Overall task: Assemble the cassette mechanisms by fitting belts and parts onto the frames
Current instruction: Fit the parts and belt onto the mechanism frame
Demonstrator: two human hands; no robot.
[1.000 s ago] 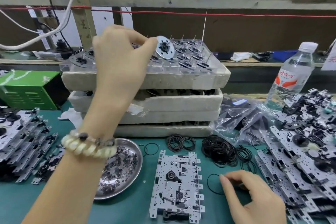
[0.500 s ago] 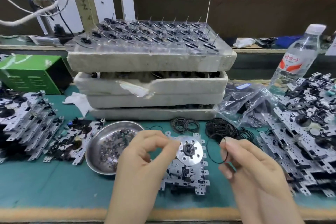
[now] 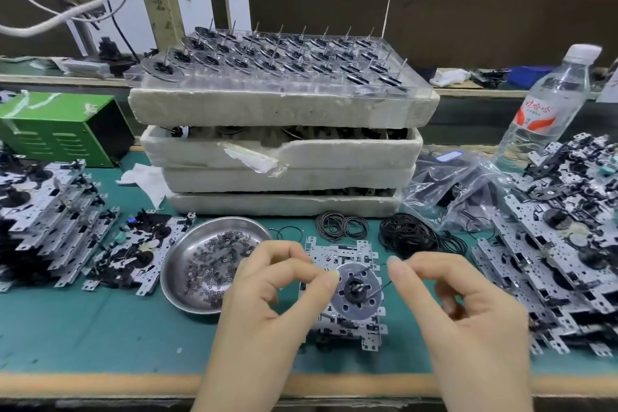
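Observation:
My left hand point(image 3: 267, 298) pinches the rim of a silver flywheel disc point(image 3: 357, 291) with a black hub, held just above a metal cassette frame point(image 3: 341, 254) lying on the green mat. My right hand point(image 3: 458, 298) pinches a thin black rubber belt point(image 3: 378, 293) that stretches across to the disc's hub. Most of the frame is hidden under the disc and my hands.
A steel dish of small washers point(image 3: 207, 261) sits left of the frame. Loose belts point(image 3: 404, 232) lie behind it. Stacked foam trays point(image 3: 284, 150) topped with spindled flywheels point(image 3: 284, 57) stand at the back. Frame piles point(image 3: 43, 211) left and right point(image 3: 551, 251); water bottle point(image 3: 548, 100) far right.
My left hand took a flywheel from the top tray and brought it down over the frame. My right hand lifted a belt from the mat and has stretched it onto the disc's hub.

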